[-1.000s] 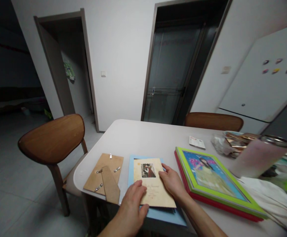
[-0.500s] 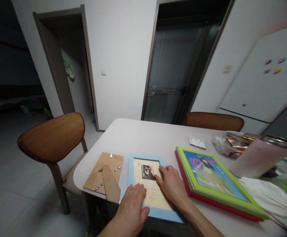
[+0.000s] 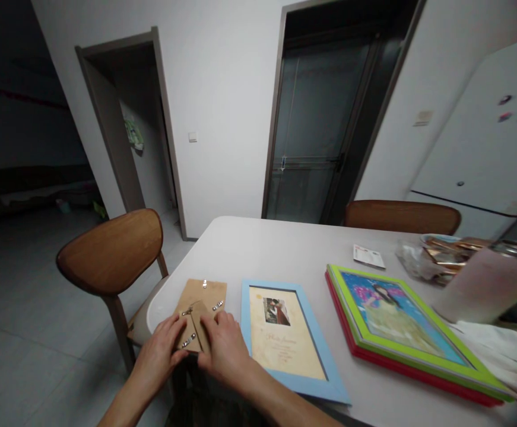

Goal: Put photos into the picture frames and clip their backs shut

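Note:
Both my hands rest on the brown frame backing board (image 3: 205, 294) at the table's near left corner. My left hand (image 3: 158, 350) grips its left near edge, fingers curled. The board's right near part is covered by my right hand (image 3: 225, 347), with the fingers bent over the fold-out stand. Just right of it lies the light blue picture frame (image 3: 285, 338) with a cream card and small photo inside.
A green frame stacked on a red one (image 3: 400, 332) lies to the right. Behind it are a small card (image 3: 367, 256), a pink jar (image 3: 489, 284), wrappers and white cloth. Two wooden chairs (image 3: 111, 252) stand at the white table (image 3: 280, 249).
Both hands left the cream card, which now sits inside the blue frame, and moved left onto the brown backing board. The camera view shifted left.

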The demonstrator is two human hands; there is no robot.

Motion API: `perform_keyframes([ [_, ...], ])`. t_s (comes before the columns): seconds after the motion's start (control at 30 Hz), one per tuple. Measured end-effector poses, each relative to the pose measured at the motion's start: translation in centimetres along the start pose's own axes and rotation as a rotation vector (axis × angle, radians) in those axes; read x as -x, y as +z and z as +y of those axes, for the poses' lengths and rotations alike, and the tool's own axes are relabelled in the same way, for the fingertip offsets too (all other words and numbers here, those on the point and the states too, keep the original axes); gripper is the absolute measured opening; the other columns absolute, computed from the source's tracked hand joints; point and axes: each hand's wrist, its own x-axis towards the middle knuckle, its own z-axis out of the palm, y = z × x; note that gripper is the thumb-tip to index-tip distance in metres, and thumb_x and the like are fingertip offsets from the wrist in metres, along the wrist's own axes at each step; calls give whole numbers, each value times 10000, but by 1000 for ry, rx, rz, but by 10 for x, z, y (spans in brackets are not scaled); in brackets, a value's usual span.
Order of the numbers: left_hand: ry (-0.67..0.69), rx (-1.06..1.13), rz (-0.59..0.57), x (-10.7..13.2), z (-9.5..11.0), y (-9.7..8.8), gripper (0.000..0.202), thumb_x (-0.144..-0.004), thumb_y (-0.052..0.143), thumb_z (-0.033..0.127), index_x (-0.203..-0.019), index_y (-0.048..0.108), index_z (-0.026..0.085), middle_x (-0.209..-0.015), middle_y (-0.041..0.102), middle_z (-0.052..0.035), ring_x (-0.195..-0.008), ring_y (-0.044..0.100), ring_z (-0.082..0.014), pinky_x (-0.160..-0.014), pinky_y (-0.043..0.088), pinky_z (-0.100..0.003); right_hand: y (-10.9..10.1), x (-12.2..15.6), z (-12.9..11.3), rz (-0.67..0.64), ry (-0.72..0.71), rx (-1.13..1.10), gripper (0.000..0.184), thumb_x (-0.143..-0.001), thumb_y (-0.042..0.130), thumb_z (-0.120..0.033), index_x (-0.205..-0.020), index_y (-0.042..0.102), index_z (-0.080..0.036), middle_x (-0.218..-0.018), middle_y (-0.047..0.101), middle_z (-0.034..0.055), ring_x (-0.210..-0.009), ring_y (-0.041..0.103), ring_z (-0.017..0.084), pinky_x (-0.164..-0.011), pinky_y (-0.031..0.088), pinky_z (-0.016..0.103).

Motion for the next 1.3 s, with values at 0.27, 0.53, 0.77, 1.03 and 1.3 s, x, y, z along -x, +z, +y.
perform_keyframes([
  [0.27,230,153,104,-9,82,8,428,-726,580,292,-1120,450,187,-1257,415,-122,-1160,365,-267,-933,382,-401,-73,54,53,70,-26,-258,399,-640,463,-131,-1027,528,-206,-1003,454,65,-975,430,194,-873,348,326],
  [0.53,249,181,-264,-36,161,34,367,-733,548,197,-1088,481,132,-1257,411,-147,-1177,338,-255,-963,325,-401,-88,98,129,111,142,-13,362,-671,465,-225,-1016,566,-179,-1034,493,103,-991,457,215,-880,360,374],
  [0.77,226,96,-333,-33,158,38,346,-854,345,308,-1179,400,204,-1292,381,-78,-1201,305,-206,-993,186,-500,-70,102,143,208,48,96,368,-664,484,-224,-1021,567,-201,-1032,512,97,-984,452,227,-850,375,400],
  [1.03,262,175,-324,-28,156,35,485,-644,624,428,-1019,475,159,-1287,372,-138,-1204,288,-264,-990,158,-528,-87,86,137,113,69,176,294,-793,381,-295,-999,576,-215,-992,520,88,-923,461,201,-809,377,341],
  [1.3,261,190,-288,-24,156,37,326,-672,626,355,-889,487,156,-1233,437,-153,-1176,340,-254,-988,191,-517,-89,51,141,106,168,426,315,-815,339,-338,-868,587,-153,-923,506,108,-857,427,217,-773,341,336],
])
